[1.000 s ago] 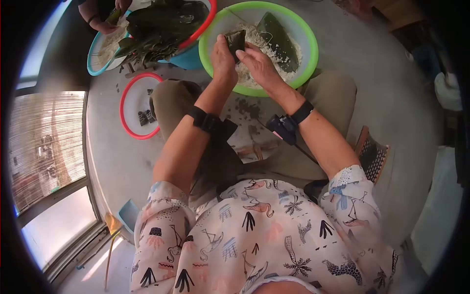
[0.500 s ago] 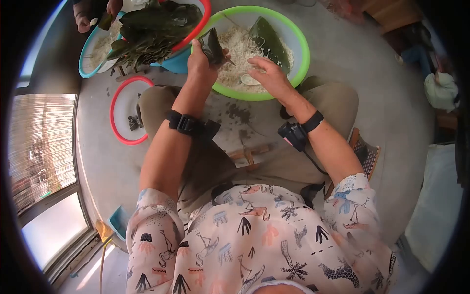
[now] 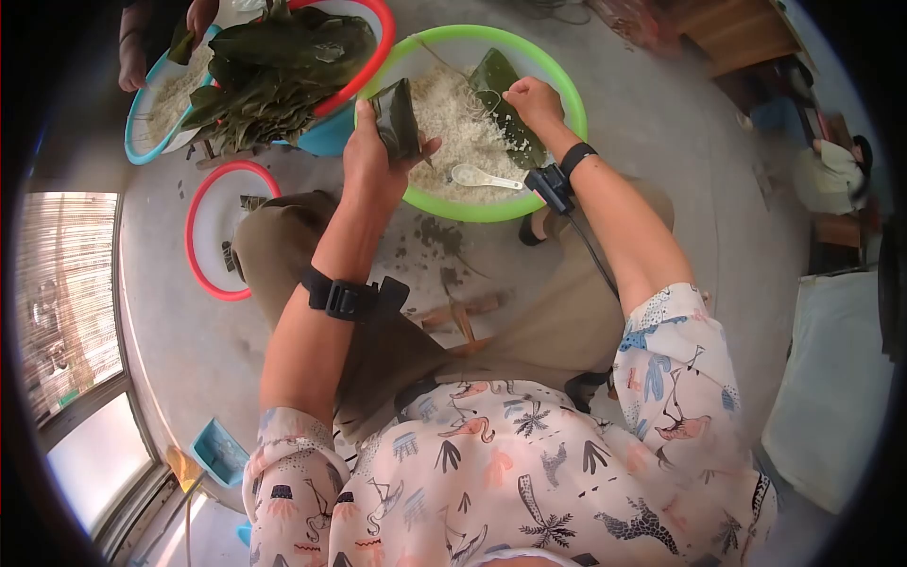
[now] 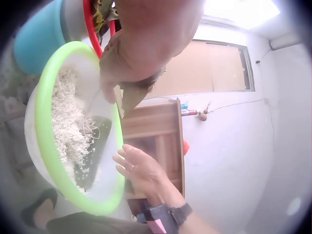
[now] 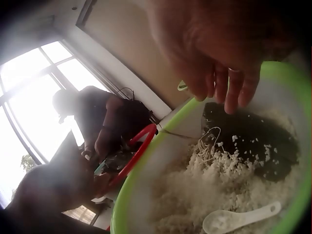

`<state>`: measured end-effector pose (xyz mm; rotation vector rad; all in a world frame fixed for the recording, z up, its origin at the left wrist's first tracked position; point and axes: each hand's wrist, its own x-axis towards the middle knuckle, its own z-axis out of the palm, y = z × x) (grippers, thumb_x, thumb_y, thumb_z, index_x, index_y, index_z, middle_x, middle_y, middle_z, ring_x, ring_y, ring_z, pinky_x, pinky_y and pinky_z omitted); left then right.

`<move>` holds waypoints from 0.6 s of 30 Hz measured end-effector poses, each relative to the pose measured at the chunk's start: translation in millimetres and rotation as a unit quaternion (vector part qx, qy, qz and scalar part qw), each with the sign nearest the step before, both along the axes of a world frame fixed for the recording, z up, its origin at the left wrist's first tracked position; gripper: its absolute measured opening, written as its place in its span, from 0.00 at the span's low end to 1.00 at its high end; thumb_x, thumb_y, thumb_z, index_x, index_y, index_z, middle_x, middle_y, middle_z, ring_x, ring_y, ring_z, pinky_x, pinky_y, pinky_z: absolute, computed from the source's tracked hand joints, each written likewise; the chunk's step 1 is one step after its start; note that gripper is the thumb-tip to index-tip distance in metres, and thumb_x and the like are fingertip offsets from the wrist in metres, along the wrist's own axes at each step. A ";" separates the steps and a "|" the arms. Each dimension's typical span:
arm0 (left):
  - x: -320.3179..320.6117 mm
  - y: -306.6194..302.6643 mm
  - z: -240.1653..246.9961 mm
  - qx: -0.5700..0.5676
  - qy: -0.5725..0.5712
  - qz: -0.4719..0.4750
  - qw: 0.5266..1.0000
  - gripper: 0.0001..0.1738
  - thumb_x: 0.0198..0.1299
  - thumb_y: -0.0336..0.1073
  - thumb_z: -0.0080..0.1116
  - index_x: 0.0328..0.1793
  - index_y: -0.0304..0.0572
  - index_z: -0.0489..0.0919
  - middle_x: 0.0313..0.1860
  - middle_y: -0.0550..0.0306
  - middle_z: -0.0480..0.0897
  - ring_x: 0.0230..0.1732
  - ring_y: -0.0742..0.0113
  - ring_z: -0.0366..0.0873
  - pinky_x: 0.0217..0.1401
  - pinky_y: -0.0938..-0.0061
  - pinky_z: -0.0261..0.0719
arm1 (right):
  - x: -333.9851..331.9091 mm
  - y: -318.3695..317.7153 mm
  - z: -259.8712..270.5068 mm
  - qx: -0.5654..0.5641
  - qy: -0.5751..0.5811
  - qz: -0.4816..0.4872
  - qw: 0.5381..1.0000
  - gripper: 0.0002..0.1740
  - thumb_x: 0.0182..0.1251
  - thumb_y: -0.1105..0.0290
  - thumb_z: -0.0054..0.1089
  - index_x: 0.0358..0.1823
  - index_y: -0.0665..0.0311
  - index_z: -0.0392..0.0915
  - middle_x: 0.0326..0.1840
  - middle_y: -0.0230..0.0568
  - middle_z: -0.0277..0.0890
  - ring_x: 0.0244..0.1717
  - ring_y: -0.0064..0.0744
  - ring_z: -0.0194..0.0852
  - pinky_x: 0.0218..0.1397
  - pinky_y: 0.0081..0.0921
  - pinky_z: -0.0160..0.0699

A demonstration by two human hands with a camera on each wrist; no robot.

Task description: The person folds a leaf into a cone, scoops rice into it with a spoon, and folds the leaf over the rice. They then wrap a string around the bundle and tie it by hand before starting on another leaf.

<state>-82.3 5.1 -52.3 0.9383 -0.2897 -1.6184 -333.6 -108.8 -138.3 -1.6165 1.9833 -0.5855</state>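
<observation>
My left hand (image 3: pixel 370 161) grips a dark green leaf-wrapped dumpling (image 3: pixel 397 121) by the left rim of the green-rimmed basin (image 3: pixel 578 123). In the left wrist view the hand hides most of the dumpling (image 4: pixel 134 97). My right hand (image 3: pixel 539 104) hovers over the basin's far right side, above a broad green leaf (image 3: pixel 515 113). Its fingers hang loosely in the right wrist view, near a tangle of thin strings (image 5: pixel 209 146). White rice (image 3: pixel 444 118) fills much of the basin, with grains stuck to the leaf. A white spoon (image 3: pixel 487 177) lies on the rice.
A red-rimmed basin (image 3: pixel 389 42) heaped with dark leaves (image 3: pixel 274 66) stands at the left. Beyond it, another person's hand (image 3: pixel 132 71) is over a blue-rimmed basin (image 3: pixel 132 132). A low red-rimmed basin (image 3: pixel 196 222) holding small dark parcels sits beside my left knee.
My hands have parted. The left has carried the dumpling left and toward me, off the rice; the right has moved from near the dumpling to above the leaf and strings.
</observation>
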 end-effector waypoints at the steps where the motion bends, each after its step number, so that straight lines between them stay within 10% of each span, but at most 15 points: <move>1: 0.8 -1.6 -0.9 0.006 -0.011 -0.003 1.000 0.29 0.75 0.56 0.35 0.52 0.33 0.71 0.33 0.47 0.75 0.31 0.56 0.76 0.43 0.52 0.83 | 6.3 -2.8 1.3 0.019 0.051 -0.015 0.998 0.11 0.57 0.56 0.67 0.37 0.53 0.83 0.38 0.37 0.84 0.40 0.39 0.82 0.45 0.37 0.79; 8: 0.1 -0.2 7.7 0.000 -0.048 -0.016 0.999 0.29 0.76 0.56 0.33 0.51 0.35 0.71 0.30 0.51 0.76 0.26 0.60 0.76 0.28 0.65 0.75 | 15.1 -19.2 -22.0 -0.028 0.176 -0.009 0.984 0.10 0.55 0.58 0.68 0.30 0.55 0.82 0.35 0.39 0.84 0.39 0.42 0.83 0.42 0.37 0.79; 14: 1.8 -5.1 -1.4 -0.009 -0.045 -0.019 0.999 0.28 0.76 0.55 0.31 0.51 0.35 0.71 0.29 0.51 0.76 0.24 0.60 0.75 0.27 0.66 0.73 | 4.7 -26.8 19.3 -0.014 -0.312 0.039 0.949 0.10 0.57 0.63 0.63 0.31 0.63 0.80 0.29 0.33 0.83 0.32 0.20 0.79 0.34 0.20 0.73; 18: 1.5 -5.1 -9.4 -0.036 -0.054 -0.024 0.998 0.28 0.76 0.55 0.31 0.53 0.36 0.71 0.32 0.50 0.78 0.25 0.61 0.75 0.27 0.66 0.74 | 4.5 -18.7 88.0 -0.001 -0.331 0.129 0.935 0.05 0.65 0.64 0.56 0.36 0.56 0.75 0.28 0.24 0.78 0.33 0.14 0.75 0.33 0.16 0.62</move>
